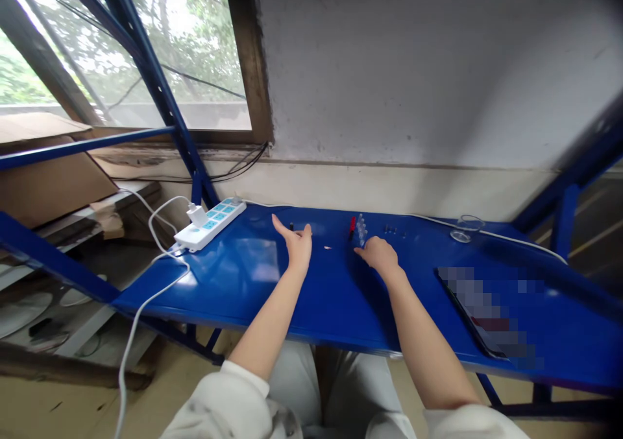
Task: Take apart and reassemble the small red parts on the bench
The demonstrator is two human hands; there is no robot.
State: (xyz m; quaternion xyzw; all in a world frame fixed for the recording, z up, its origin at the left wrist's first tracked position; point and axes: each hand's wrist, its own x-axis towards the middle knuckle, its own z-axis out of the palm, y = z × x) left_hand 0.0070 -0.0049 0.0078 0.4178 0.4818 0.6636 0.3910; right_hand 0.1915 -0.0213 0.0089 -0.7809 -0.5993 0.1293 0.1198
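Over the blue table [335, 303], my left hand [298, 246] is open, thumb and fingers spread apart. A small dark piece [291, 226] shows in the gap between them; whether I touch it is unclear. My right hand [380, 255] is closed, its fingers curled together at the near end of a row of clear plastic pieces [361, 226]. What the fingertips hold is hidden. Just left of that row lies a small red and black object [352, 227]. A tiny pale scrap [328, 248] rests between my hands.
Several tiny dark parts [390, 229] lie right of the clear row. Farther right are a clear round container [464, 230] and a dark flat object [474, 322], partly blurred out. A white power strip [211, 224] with a plugged-in cable sits at the left. Blue frame posts flank the table.
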